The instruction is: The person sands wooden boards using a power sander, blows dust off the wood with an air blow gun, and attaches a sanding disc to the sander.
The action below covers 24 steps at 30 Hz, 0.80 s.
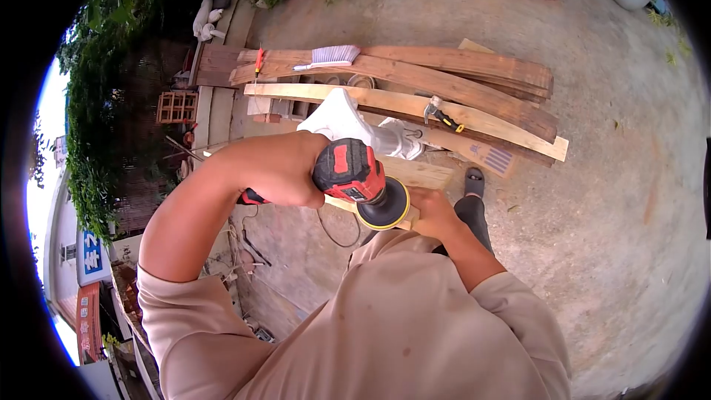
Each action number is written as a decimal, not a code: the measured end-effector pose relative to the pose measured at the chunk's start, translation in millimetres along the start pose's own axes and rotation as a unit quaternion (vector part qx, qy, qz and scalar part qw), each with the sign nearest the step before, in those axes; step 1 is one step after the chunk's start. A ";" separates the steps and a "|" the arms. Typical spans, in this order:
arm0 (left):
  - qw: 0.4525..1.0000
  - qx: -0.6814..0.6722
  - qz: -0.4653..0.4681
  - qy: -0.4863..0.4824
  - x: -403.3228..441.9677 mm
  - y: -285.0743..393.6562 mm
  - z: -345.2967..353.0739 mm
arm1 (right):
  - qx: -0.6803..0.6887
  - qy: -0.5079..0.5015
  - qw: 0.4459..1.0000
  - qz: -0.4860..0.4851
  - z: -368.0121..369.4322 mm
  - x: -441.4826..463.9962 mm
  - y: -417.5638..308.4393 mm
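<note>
The red-and-black power tool [348, 170] was in the left hand [285, 174], whose fingers were closed around its handle. Its round, yellow-edged disc [384, 204] lay just beside the right hand [432, 211], over a pale wood piece [406, 224] that the right hand gripped; whether disc and wood touched could not be seen. Beyond the hands stood a white plastic object [337, 117]. Farther ahead lay long wooden boards [459, 87], carrying a pale-bristled brush [335, 56], a red-handled tool [259, 61] beyond the left hand, and a black-and-yellow-handled hammer [443, 114] beyond the right hand.
</note>
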<state>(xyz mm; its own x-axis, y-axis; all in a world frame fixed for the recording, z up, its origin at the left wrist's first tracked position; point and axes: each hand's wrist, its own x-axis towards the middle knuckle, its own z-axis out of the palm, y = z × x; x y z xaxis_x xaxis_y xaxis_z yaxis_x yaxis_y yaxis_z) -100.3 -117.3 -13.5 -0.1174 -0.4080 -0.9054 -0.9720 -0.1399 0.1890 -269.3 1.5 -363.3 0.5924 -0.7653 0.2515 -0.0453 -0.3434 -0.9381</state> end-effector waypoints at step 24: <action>0.999 0.040 -0.030 -0.012 5.3 0.3 -10.0 | 0.043 -0.029 0.998 0.042 -9.4 10.6 -9.3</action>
<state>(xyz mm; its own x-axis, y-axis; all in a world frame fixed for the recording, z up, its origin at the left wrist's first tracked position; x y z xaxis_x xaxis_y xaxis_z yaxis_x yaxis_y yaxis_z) -99.2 -128.5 -14.5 -0.0625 -0.3790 -0.9233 -0.9903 -0.0913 0.1045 -270.2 -8.6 -349.6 0.6353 -0.7556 0.1596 -0.0289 -0.2298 -0.9728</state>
